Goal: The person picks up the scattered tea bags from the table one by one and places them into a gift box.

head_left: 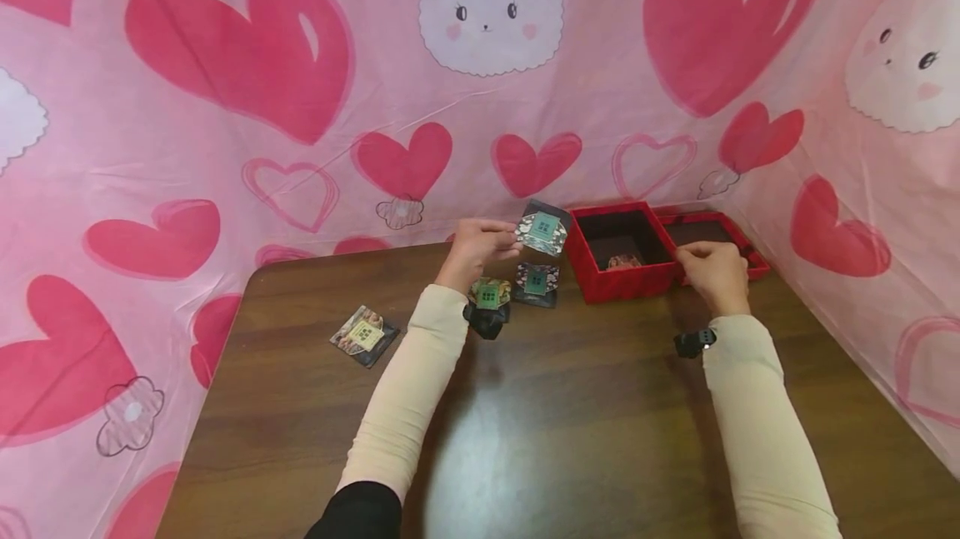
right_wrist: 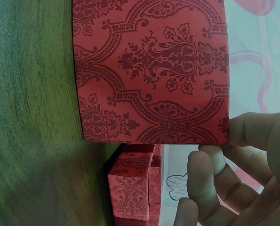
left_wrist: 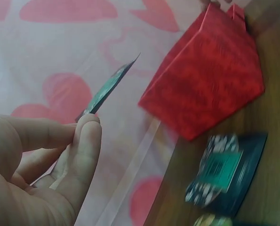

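My left hand [head_left: 480, 252] pinches a small flat packet [head_left: 543, 227] by its edge, thumb against fingers. The packet has a dark border, a patterned front and a teal label; in the left wrist view it is seen nearly edge-on, tilted above the table. Just right of it stands an open red box [head_left: 622, 282] with a dark inside and a brown and pink packet [head_left: 624, 262] in it. My right hand [head_left: 716, 272] pinches the rim of this box at its near right corner. Dark damask patterning covers the box wall [right_wrist: 154, 70] in the right wrist view.
On the wooden table [head_left: 525, 406] lie a teal-labelled packet [head_left: 536, 285], a green-labelled packet [head_left: 489, 293] partly behind my left wrist, and a yellow-labelled packet [head_left: 365, 336] farther left. A shallow red lid [head_left: 759, 264] lies right of the box. Pink heart-print cloth [head_left: 480, 97] hangs behind.
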Available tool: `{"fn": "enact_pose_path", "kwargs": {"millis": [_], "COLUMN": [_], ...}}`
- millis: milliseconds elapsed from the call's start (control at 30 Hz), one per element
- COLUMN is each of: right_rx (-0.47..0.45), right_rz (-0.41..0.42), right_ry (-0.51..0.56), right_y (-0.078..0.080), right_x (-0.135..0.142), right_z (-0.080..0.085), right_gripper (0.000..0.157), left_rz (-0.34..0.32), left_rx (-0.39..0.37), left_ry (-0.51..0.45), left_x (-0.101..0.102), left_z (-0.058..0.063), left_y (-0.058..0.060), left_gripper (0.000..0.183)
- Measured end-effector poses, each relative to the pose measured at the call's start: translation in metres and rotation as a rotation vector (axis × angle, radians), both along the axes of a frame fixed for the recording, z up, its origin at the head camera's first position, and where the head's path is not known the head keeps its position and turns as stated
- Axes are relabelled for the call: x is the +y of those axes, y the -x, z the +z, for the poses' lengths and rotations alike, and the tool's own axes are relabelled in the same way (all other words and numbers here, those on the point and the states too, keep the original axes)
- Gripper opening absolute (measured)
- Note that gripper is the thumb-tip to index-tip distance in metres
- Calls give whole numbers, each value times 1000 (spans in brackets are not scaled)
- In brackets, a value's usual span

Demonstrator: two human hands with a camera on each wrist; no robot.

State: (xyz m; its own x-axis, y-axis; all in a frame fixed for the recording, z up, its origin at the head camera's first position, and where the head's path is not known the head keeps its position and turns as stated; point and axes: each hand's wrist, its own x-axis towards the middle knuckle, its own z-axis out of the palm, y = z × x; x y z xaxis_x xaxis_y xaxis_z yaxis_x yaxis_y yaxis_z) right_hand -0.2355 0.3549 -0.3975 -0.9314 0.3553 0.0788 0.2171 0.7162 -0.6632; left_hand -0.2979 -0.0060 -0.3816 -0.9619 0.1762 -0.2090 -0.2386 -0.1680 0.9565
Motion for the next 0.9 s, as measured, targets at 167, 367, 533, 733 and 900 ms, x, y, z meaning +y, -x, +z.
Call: {"fn": "enact_pose_path", "kwargs": {"millis": [167, 367, 533, 733, 900], "right_rx": [3, 17, -7, 8, 10], "right_rz": [2, -21, -20, -30, -31], "right_ry": [0, 3, 14, 0, -2], "right_y": [0, 0, 0, -1, -1], "right_x": [0, 0, 0, 1, 0], "right_z": [-2, -1, -3, -3, -3], "right_gripper": [39, 38, 41, 39, 39], "left_rz": [15, 27, 49, 15, -8], "left_rx": [-25, -14, -6, -17, 11], "left_ry": [-20, -76, -80, -126, -122], "left_x": [25, 65, 88, 108, 118], "left_z": [-2, -3, -5, -5, -3], "left_y": [-1, 5, 6, 2, 0], "left_gripper": [23, 21, 17, 18, 16]}}
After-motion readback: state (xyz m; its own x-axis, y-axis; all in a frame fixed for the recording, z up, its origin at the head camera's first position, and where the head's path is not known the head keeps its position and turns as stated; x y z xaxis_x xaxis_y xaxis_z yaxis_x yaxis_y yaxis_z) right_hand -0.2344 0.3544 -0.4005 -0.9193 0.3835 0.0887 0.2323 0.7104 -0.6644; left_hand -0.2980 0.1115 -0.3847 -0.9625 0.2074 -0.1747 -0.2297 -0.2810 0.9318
